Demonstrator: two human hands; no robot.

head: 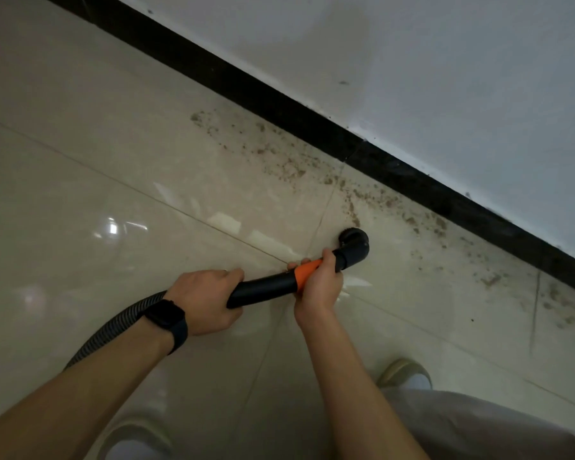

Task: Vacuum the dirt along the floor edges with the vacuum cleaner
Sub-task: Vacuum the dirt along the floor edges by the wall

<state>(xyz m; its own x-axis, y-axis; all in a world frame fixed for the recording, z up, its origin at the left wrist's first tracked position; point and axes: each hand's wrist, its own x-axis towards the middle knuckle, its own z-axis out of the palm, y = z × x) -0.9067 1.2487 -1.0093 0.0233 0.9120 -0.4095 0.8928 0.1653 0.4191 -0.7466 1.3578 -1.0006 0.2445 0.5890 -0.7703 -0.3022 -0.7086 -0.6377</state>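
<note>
A black vacuum wand with an orange band runs from lower left to a round black nozzle that sits on the cream tiled floor. My left hand grips the rear of the wand where the ribbed hose joins it. My right hand grips the wand at the orange band, just behind the nozzle. Brown dirt lies scattered along the black skirting board, from the middle of the view to the right edge. The nozzle rests at the near edge of this dirt.
A white wall rises above the skirting. My two feet in pale shoes show at the bottom, one at lower right near the dirt and one at lower left. Light trouser fabric fills the lower right corner.
</note>
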